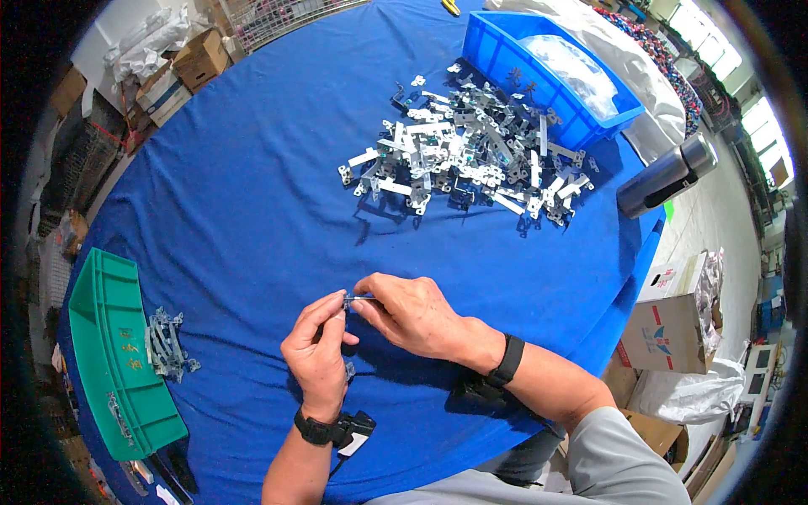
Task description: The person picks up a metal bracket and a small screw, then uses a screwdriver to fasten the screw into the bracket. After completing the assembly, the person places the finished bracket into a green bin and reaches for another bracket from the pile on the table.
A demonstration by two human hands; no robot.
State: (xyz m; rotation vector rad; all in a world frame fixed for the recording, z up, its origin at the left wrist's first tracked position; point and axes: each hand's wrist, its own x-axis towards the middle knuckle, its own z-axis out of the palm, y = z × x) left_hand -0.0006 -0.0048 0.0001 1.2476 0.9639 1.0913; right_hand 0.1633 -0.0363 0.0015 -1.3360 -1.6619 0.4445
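Note:
Near the front of the blue cloth, my left hand (320, 345) pinches a small metal part (347, 301) between thumb and fingertips. From the right, my right hand (410, 313) closes its thumb and fingers on the same part, and the fingertips of both hands nearly meet. Most of the part is hidden by the fingers. Beyond the hands lies a loose pile of metal brackets (484, 151), silver and dark. A smaller cluster of metal parts (170, 345) rests at the left, beside a green tray.
The green tray (105, 337) stands at the left edge of the blue cloth (252, 194). A blue bin (497, 42) with plastic bags is at the back right, near a metal flask (665, 178). An open carton (673, 316) stands beyond the right edge.

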